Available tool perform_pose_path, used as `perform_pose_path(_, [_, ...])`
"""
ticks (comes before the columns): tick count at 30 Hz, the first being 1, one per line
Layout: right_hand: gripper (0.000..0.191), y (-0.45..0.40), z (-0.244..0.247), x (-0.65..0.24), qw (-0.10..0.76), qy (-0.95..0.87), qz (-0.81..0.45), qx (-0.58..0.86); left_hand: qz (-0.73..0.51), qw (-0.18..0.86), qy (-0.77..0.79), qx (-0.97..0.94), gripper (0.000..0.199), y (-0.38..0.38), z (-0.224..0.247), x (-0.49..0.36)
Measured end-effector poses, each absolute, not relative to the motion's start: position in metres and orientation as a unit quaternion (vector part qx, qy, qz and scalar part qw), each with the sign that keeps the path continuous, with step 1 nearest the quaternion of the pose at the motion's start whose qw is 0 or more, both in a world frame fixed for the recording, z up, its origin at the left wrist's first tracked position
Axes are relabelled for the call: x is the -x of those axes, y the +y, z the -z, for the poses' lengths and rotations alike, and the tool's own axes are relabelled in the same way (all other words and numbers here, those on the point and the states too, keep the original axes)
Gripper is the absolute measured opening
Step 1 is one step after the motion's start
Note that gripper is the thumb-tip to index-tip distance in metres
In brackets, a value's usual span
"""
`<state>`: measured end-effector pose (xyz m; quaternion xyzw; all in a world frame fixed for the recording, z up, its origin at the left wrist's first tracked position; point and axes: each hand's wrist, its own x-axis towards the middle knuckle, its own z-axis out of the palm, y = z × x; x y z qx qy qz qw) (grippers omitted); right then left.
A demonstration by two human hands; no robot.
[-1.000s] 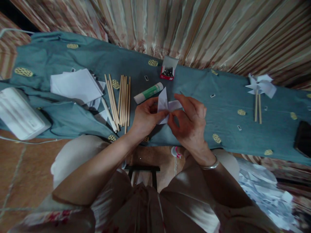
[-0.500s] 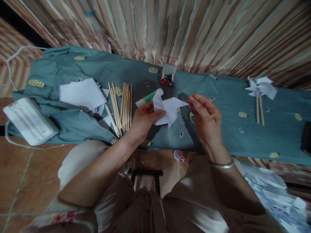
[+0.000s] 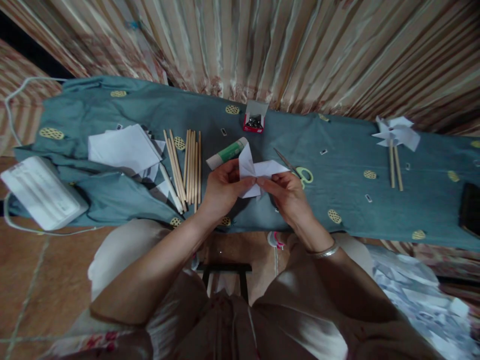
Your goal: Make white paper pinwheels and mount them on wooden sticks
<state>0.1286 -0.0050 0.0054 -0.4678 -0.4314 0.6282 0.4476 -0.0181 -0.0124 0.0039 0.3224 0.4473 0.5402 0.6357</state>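
Holding white paper pinwheel (image 3: 246, 161) mid-frame, pinched in left hand (image 3: 222, 192) and right hand (image 3: 288, 194).
Best to keep both thumbs (image 3: 243, 187) pressed close to the middle, trapping folded points without creasing loose curves; avoid drifting toward scissors (image 3: 295, 169), right of centre.

Loads of room on the right, left side's pretty jammed

The right hand (image 3: 292, 192) could slide along the near edge of the blue-green pineapple-print cloth (image 3: 350, 170), passing the scissors with pale green handles (image 3: 305, 175), with open fabric until the white paper pinwheels on wooden sticks (image 3: 407, 134). Straight ahead there's a gap between those scissors and the green-and-white glue stick (image 3: 227, 153), but a small red box of shiny metal bits (image 3: 254, 128) blocks the far end. Left hand's (image 3: 221, 190) kinda boxed in: glue stick just beyond, slim pale wooden rods (image 3: 193, 165) just beside, then a white paper pile (image 3: 122, 150).
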Motion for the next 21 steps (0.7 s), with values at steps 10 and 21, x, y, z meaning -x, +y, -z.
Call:
perform_pose_path(10, [0.034, 0.000, -0.001, -0.140, 0.429, -0.475, -0.622, 0.451, -0.548, 0.606, 0.464, -0.342, 0.036, -0.006, -0.015, 0.028])
perform_pose_path(21, [0.015, 0.015, 0.006, -0.154, 0.420, -0.498, -0.576, 0.494, -0.651, 0.487, 0.471, -0.342, 0.024, 0.018, -0.037, 0.069])
